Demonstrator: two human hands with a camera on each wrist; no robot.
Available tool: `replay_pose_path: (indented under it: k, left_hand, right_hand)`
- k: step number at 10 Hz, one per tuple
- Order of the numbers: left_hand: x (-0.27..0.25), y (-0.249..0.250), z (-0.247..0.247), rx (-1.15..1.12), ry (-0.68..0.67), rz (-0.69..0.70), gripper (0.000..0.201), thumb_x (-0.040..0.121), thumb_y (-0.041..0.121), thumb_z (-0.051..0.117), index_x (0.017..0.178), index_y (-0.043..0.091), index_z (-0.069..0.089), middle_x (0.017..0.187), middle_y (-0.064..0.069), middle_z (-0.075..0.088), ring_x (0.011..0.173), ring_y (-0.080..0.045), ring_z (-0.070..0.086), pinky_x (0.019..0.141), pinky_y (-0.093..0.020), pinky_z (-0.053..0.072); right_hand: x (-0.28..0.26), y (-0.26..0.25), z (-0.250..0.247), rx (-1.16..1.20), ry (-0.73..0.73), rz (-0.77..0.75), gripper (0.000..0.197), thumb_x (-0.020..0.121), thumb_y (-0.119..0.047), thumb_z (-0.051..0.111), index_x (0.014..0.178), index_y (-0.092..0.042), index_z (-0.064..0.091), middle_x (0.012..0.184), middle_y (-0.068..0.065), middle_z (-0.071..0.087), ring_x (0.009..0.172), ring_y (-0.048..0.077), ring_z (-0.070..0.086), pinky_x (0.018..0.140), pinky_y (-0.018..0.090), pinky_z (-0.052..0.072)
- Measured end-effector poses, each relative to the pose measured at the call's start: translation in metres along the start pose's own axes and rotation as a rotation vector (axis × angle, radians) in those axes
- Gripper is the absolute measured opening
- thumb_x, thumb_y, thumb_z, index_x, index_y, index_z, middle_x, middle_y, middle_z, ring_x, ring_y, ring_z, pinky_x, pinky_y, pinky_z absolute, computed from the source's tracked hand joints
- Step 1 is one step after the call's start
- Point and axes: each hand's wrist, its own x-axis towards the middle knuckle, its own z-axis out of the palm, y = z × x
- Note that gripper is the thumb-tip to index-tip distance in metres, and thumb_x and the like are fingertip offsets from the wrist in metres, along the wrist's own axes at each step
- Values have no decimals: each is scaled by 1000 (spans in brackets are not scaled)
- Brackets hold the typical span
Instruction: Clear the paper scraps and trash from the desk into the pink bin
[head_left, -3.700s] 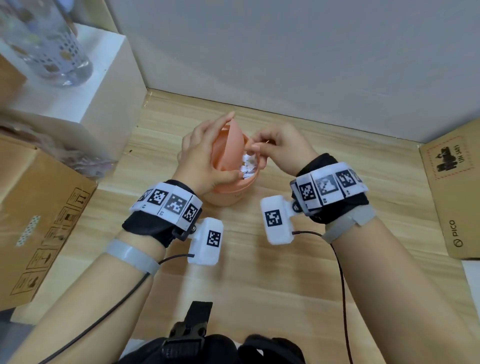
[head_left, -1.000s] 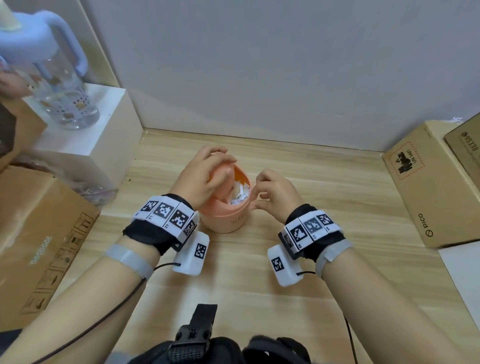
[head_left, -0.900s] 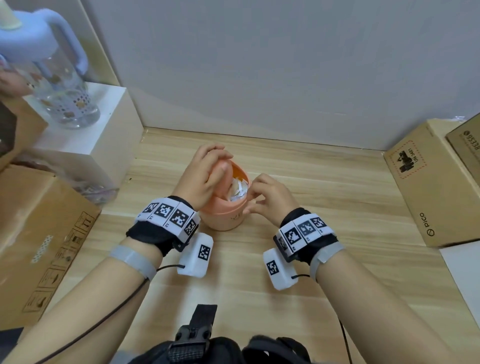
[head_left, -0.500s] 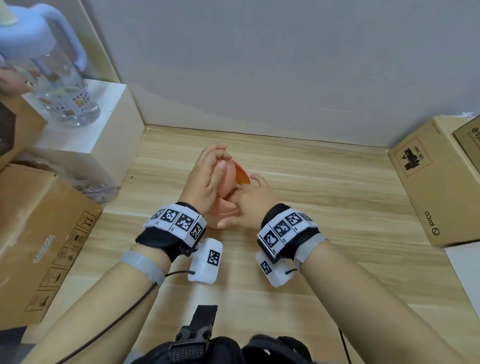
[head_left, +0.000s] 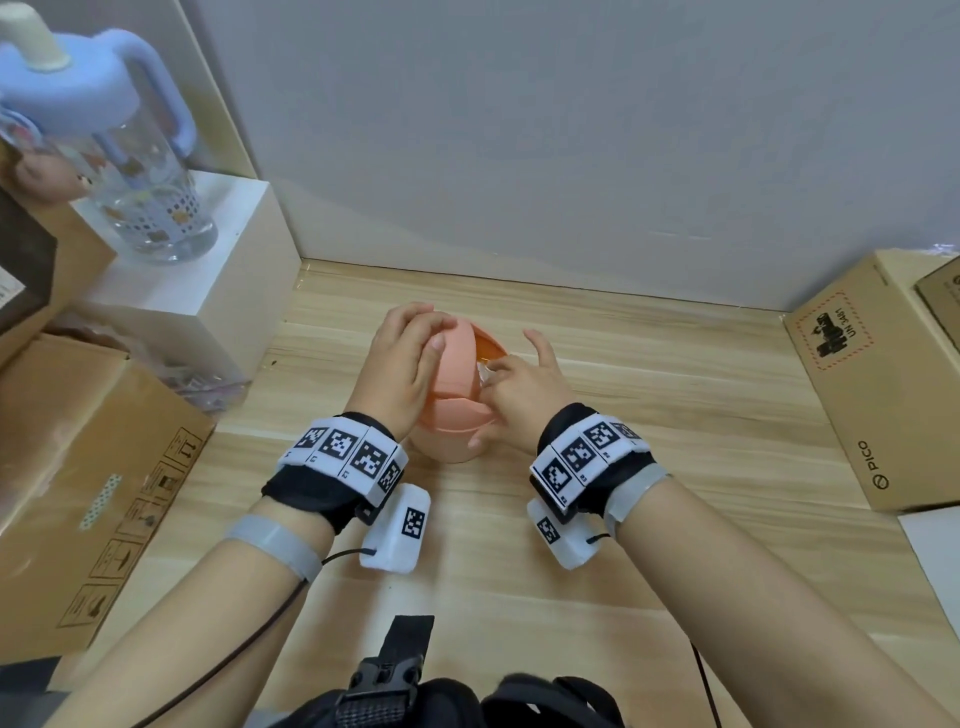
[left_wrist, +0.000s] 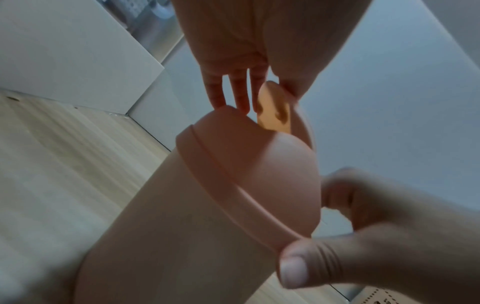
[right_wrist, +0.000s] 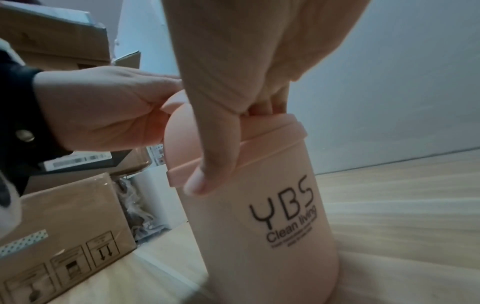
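Note:
The pink bin (head_left: 453, 437) stands mid-desk, marked "YBS Clean living" in the right wrist view (right_wrist: 272, 216). My left hand (head_left: 431, 340) holds its domed swing lid (head_left: 457, 364) tilted open; in the left wrist view its fingers (left_wrist: 233, 92) and thumb pinch the lid's flap (left_wrist: 272, 113). My right hand (head_left: 498, 382) lies over the opening: the fingers (right_wrist: 270, 105) curl down inside and the thumb (right_wrist: 207, 164) presses the outer rim. A sliver of white paper scrap (head_left: 482, 370) shows at those fingertips. The bin's contents are hidden.
A large cardboard box (head_left: 93, 467) fills the left side, beside a white block (head_left: 208, 291) carrying a clear bottle with a blue lid (head_left: 130, 171). Another cardboard box (head_left: 872, 384) stands at the right. The grey wall runs close behind the bin; bare wooden desk (head_left: 675, 415) surrounds it.
My right hand has moved from beside the bin onto its opening, fingers going inside and covering the white scraps. My left hand has stayed on the lid.

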Motion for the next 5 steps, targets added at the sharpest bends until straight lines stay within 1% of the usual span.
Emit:
replay_pose_path:
  k: [1,2,3,4,5]
  left_hand:
    - [1,0,-2,38,2,8,31,95,14,37,119,8,57,126,-13,47,117,-13,39,97,-11,19]
    - [1,-1,-4,78,3,-30,30,96,7,38,120,8,56,126,-13,50,120,-23,44,98,-15,23]
    - [5,0,-3,126,-6,-49,30,95,9,39,121,6,54,127,-13,52,121,-25,45,96,-15,23]
    - [14,14,1,179,-75,-104,33,95,19,41,124,6,50,131,-12,51,124,-27,43,102,-28,28]
    - [22,26,14,372,-152,-159,46,94,35,43,133,11,42,141,-7,44,132,-25,36,107,-40,28]
  right_hand:
    - [-9,5,-1,180,139,12,38,74,-45,65,97,-15,67,112,1,58,111,25,51,110,43,26]
    - [-17,13,7,383,245,16,29,73,-27,71,93,-7,67,109,7,60,103,27,52,101,43,37]
    - [-22,14,18,598,357,63,30,69,-14,74,97,-9,62,101,4,61,95,19,55,94,40,45]
    - [-22,9,20,747,448,125,40,64,-10,78,96,-16,54,96,-6,49,86,11,51,84,33,49]
    - [-20,11,13,964,517,144,34,64,-5,77,84,-21,54,89,-8,46,80,7,52,79,24,48]
